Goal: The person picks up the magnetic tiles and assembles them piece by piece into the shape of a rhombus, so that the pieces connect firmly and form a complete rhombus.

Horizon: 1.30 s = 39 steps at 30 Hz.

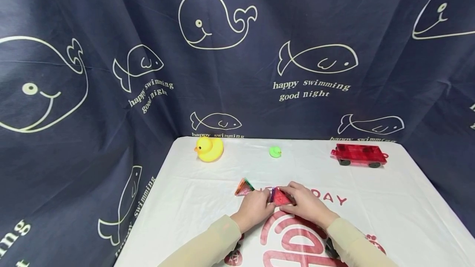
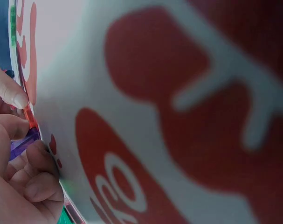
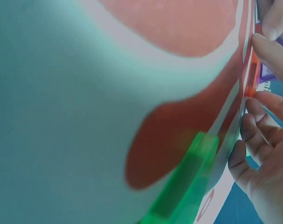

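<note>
In the head view my left hand (image 1: 256, 207) and right hand (image 1: 308, 204) meet close over the white tabletop. My right thumb and fingers grip a red triangular magnetic tile (image 1: 281, 198) from its right side. Against its left side stands a purple magnetic tile (image 1: 273, 195), which my left thumb and fingers pinch; the left wrist view shows this purple tile (image 2: 24, 143) between curled fingers, its end meeting the red tile's edge (image 2: 29, 115). Just beyond my left hand stands a small triangular form of orange and green tiles (image 1: 244, 187), partly covered by that hand.
A yellow duck (image 1: 209, 149) sits at the back left, a small green duck (image 1: 275, 151) at the back middle, a red wheeled car base (image 1: 360, 155) at the back right. A green tile (image 3: 183, 182) lies near my right wrist. A dark blue curtain (image 1: 252, 98) hangs behind.
</note>
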Motion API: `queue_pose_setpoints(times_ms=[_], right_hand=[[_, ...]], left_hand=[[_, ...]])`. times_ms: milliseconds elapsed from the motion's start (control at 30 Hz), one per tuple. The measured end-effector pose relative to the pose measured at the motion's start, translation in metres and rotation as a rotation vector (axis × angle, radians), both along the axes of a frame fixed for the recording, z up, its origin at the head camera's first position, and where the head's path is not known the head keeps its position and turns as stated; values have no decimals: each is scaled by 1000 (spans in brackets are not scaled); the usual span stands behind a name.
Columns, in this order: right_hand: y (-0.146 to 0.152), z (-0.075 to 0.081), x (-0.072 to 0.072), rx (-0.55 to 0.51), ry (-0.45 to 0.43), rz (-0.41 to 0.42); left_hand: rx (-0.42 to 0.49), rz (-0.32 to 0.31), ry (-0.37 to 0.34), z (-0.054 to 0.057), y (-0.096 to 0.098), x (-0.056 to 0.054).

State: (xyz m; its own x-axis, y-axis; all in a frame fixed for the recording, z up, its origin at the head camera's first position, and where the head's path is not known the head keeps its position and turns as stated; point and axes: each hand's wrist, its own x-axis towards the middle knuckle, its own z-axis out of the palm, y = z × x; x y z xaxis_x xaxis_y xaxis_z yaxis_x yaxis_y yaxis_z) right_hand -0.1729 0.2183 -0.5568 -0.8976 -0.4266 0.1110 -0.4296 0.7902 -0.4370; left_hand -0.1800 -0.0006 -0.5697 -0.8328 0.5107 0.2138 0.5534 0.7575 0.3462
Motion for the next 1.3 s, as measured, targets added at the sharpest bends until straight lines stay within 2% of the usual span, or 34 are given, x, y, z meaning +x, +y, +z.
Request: queue_pose_setpoints(times_ms=[233,467,800,1067,1300], right_hand=[[15,9,3,0,-79,-47],[52,19,13,-6,-120,-76],[97,17,36,30,-124,-82],[106,14,47,34,-177,-130],[113,12,55,44,-169,-148]], left_hand=[[-6,-16,10,-2,-1,0],[0,-9,-1,-5,0,0],[13,-9,-35,0,0,2],[9,-3,-60,-2,0,0],[-2,0,-70,-3,0,0]])
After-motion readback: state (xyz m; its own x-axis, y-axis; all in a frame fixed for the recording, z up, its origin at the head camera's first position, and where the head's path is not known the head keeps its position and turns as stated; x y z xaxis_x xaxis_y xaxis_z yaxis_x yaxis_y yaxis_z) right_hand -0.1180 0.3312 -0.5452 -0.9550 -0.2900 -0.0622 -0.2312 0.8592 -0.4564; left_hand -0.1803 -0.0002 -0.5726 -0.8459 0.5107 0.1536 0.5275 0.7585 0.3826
